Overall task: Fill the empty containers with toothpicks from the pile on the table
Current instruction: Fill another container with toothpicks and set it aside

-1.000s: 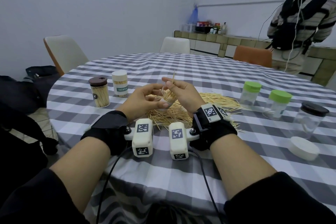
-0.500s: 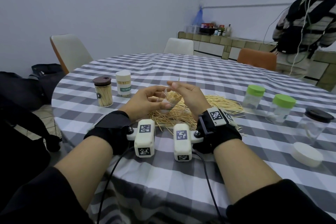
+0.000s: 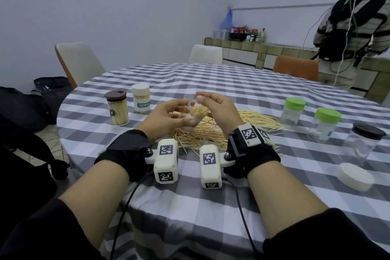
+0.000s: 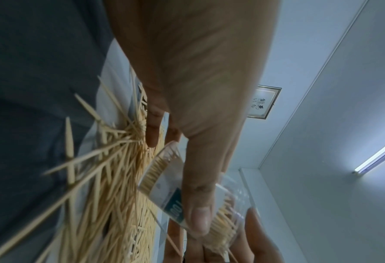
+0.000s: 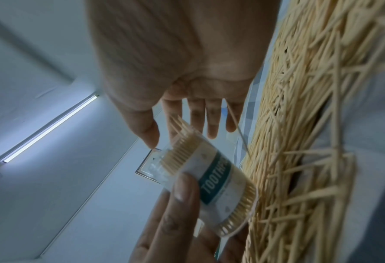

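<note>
My left hand grips a clear labelled toothpick container, tilted over the pile of toothpicks on the checked table. The container is partly filled, with tips standing out of its mouth. The left thumb presses on its label. My right hand hovers at the container's mouth with fingers straight and spread, holding nothing that I can see. Two clear green-lidded jars and a dark-lidded jar stand empty at the right.
Two filled containers, brown-lidded and white-lidded, stand at the left. A loose white lid lies near the right front edge. Chairs ring the table, and a person in a striped top stands at the back right.
My right hand's fingers have opened from a pinch above the container's mouth. The toothpick that stuck up from them is no longer seen. My left hand still holds the container.
</note>
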